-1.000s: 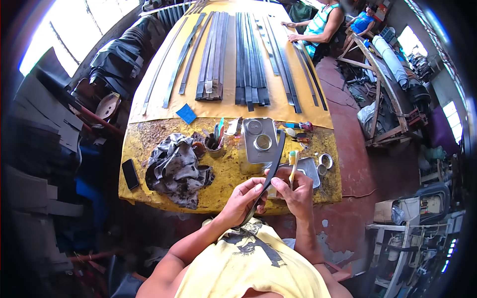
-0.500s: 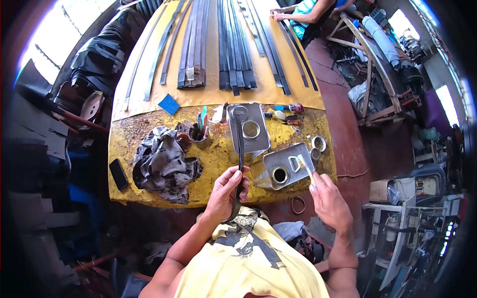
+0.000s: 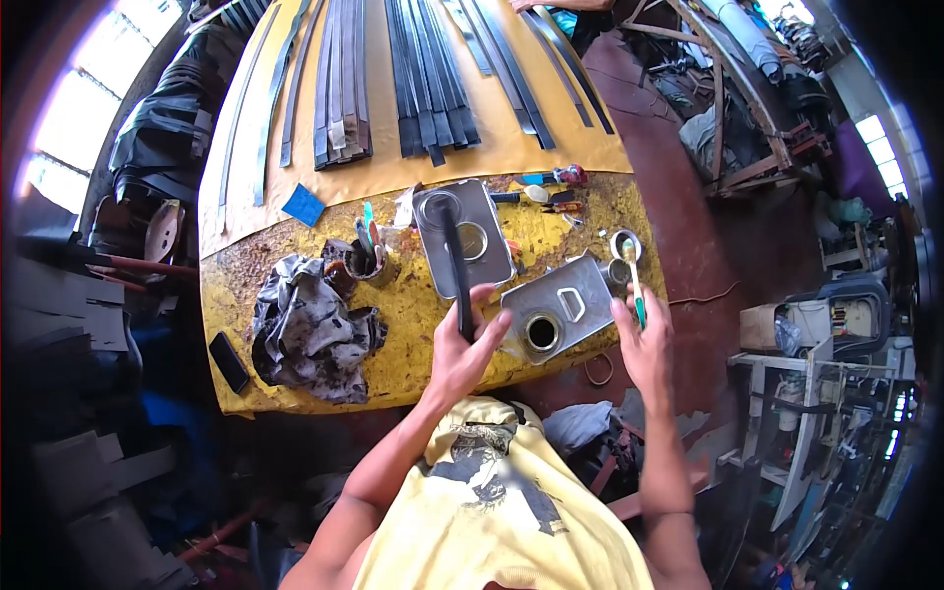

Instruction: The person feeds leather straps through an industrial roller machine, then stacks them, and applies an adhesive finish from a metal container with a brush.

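Observation:
A dark leather strap (image 3: 458, 270) stands out forward from my left hand (image 3: 462, 356), gripped near its lower end, with the thumb held off to the side. It passes over a rectangular metal can (image 3: 495, 258) with round openings. My right hand (image 3: 646, 344) is closed on a toothbrush (image 3: 637, 292) with a green handle, its bristle end pointing up and away from me. Left of that hand lies a second metal can (image 3: 595, 285), with a dark round opening and a handle on top.
A stained crumpled cloth (image 3: 310, 324), a phone (image 3: 229, 362) and a cup of brushes (image 3: 368, 260) sit at the left. Several dark straps (image 3: 428, 88) cover the far tan sheet (image 3: 383, 177). Tape rolls (image 3: 623, 242) lie at the right. Another person's arm (image 3: 565, 5) shows at the top.
My right hand has turned the toothbrush from over the lower can to upright at its right. The strap's lower end has risen into my left hand, whose thumb has spread. The view has shifted.

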Tool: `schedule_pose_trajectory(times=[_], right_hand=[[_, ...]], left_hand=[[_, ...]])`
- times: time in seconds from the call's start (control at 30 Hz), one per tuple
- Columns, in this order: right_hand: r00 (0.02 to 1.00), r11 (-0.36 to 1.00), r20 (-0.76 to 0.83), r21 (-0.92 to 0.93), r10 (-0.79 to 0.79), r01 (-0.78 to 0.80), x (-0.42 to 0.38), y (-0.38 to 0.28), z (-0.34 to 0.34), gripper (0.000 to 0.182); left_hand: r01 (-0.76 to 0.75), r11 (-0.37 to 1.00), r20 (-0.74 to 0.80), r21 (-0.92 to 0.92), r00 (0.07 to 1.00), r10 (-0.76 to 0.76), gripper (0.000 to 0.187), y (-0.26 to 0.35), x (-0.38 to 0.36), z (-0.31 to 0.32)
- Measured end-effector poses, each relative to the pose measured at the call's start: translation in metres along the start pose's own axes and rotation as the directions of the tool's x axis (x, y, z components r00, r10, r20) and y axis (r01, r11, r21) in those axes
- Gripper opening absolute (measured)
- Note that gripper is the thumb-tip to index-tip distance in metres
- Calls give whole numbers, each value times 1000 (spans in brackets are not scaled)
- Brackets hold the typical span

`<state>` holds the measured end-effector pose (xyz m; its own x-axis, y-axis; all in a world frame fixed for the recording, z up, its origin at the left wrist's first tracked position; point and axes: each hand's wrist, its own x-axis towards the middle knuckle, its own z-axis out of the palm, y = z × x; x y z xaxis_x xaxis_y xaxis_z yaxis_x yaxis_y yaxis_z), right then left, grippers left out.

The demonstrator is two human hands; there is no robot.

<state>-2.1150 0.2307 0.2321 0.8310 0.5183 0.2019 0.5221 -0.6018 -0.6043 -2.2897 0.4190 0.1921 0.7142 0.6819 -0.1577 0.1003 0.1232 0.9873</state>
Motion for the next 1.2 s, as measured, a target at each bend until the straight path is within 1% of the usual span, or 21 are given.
schedule_pose_trajectory(times=[0.07, 0.1, 0.13, 0.17, 0.2, 0.27, 0.37, 0.47, 0.53, 0.6, 0.63, 0.67, 0.73, 0.77, 0.83, 0.93, 1.0, 1.03, 1.13, 1.17, 1.2], right_hand=[[973, 951, 36, 210, 226, -229, 2, 16, 30, 48], [948, 920, 135, 236, 289, -314, 0, 12, 34, 53], [973, 925, 93, 305, 209, -228, -8, 11, 46, 52], [984, 939, 24, 297, 174, -173, -13, 14, 56, 52], [989, 951, -44, 284, 140, -122, -17, 18, 63, 51], [990, 942, -61, 321, 128, -102, -20, 21, 63, 49], [990, 929, -92, 366, 104, -64, -24, 28, 68, 49], [991, 922, -84, 382, 100, -61, -33, 19, 64, 49], [992, 936, -94, 349, 80, -42, -44, 12, 62, 49], [994, 942, -108, 336, 18, 20, -60, 4, 58, 48], [994, 938, -109, 343, -7, 44, -70, -1, 56, 47], [994, 935, -109, 348, -30, 66, -78, -5, 54, 47], [992, 929, -113, 357, -63, 100, -89, -20, 54, 44], [989, 926, -122, 360, -78, 117, -93, -27, 56, 43], [984, 924, -139, 349, -112, 155, -100, -38, 63, 41], [986, 929, -124, 340, -108, 145, -111, -56, 67, 40], [984, 930, -153, 341, -91, 140, -122, -66, 73, 39], [985, 933, -159, 338, -72, 123, -127, -71, 75, 39], [985, 945, -172, 318, -25, 80, -139, -85, 78, 37], [984, 948, -179, 309, -22, 78, -142, -87, 80, 36], [982, 951, -188, 301, -20, 77, -145, -90, 81, 35]], left_hand=[[-16, 988, 9, 151, 1000, 14, 48, -8, 11, 10], [-22, 978, 15, 207, 1000, 20, 48, -4, 13, 16], [-25, 964, 21, 264, 1000, 20, 48, -1, 15, 20], [33, 952, 6, 303, 999, -37, 45, 3, 15, 23], [-30, 941, -9, 338, 999, 35, 45, -1, 16, 24], [-152, 902, -24, 404, 984, 177, 43, -16, 15, 24], [-184, 908, -30, 375, 977, 210, 42, -32, 13, 19], [-157, 924, -18, 348, 985, 174, 41, -32, 6, 10], [-168, 908, 29, 383, 985, 170, 40, -29, -6, 1], [-239, 856, 112, 459, 971, 211, 39, -29, -20, -14], [-215, 875, 165, 433, 974, 157, 38, -30, -29, -24], [-170, 910, 169, 379, 979, 113, 39, -26, -38, -29], [69, 969, 132, 238, 986, -103, 40, -33, -51, -43], [36, 980, 152, 194, 986, -66, 39, -38, -55, -50], [-23, 969, 192, 244, 981, -25, 39, -50, -64, -68], [-98, 960, 229, 263, 973, 37, 39, -61, -73, -88], [-142, 952, 261, 271, 963, 69, 39, -70, -74, -99], [-155, 946, 296, 285, 953, 67, 43, -74, -74, -105], [-118, 980, 359, 163, 932, 52, 49, -87, -74, -115], [-18, 982, 397, 186, 916, -58, 52, -87, -74, -119], [11, 986, 408, 166, 909, -79, 51, -87, -75, -122]])
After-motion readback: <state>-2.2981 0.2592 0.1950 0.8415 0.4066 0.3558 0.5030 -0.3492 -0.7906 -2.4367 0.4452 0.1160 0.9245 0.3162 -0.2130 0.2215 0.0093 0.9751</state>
